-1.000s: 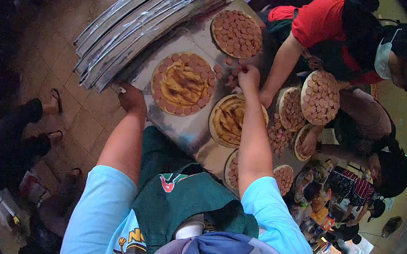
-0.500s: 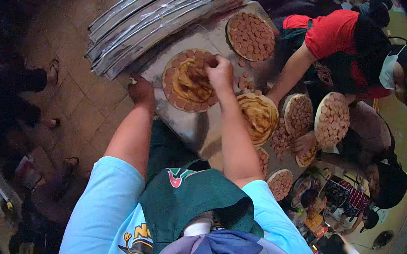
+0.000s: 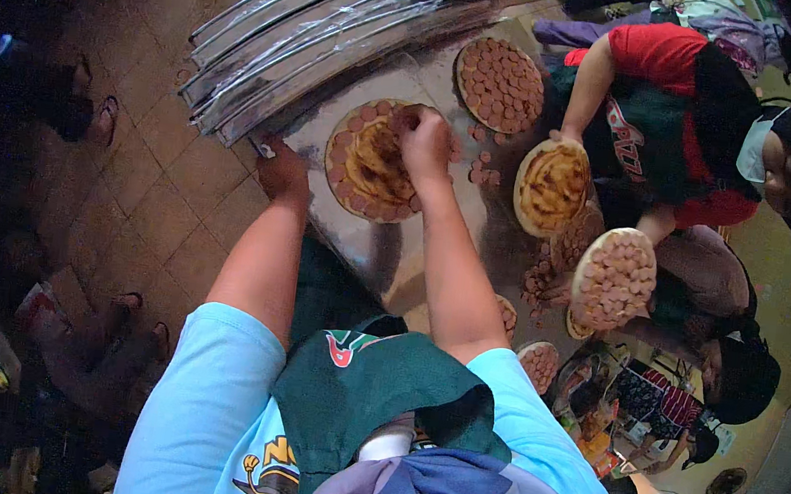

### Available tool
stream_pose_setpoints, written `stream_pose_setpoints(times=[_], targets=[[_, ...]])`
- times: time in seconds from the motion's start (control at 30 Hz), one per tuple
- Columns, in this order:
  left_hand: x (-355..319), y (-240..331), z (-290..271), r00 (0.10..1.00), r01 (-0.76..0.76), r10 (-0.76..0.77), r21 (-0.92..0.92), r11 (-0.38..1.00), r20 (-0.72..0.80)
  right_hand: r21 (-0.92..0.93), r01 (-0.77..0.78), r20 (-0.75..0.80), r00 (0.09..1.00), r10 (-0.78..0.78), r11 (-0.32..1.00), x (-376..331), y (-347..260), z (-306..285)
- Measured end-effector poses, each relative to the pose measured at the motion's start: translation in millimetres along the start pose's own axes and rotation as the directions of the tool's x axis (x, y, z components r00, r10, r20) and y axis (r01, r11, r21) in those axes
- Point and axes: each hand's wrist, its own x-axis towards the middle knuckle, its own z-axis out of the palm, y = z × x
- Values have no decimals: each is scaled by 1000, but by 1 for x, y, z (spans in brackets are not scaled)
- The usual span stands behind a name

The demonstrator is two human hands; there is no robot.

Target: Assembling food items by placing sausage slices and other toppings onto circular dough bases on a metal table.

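1. The right grip [image 3: 424, 145] hovers, fingers drawn together, over the pizza [image 3: 370, 171]; whether it grasps a slice cannot be told.
2. The left grip [image 3: 284, 176] is at the left edge of the desk [image 3: 422, 79] — perhaps for bracing; its state is unclear.
3. The pizza lies flat near that edge, presumably keeping its sausage ring [image 3: 336, 164] put.
4. Loose slices [image 3: 485, 174] lie rightward — likely for easy reach.
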Motion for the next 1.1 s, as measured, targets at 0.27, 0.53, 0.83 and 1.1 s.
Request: stream_pose_setpoints(times=[0.27,0.53,0.83,1.1], targets=[[156,-136,35,901,-433,431,-53,900,-42,-63,293,139,949,-283,954,-31,-50,48],[53,-58,54,946,-321,312,358,877,86,-88,73,-50,996,-77,993,-47,-19,-24],[33,-37,24,983,-152,135,135,979,127,194,75,222,968,-118,978,-165,-51,-43],[33,-40,46,937,122,-16,-283,951,349,223,-15,148,989,-18,975,-208,-20,-74]])
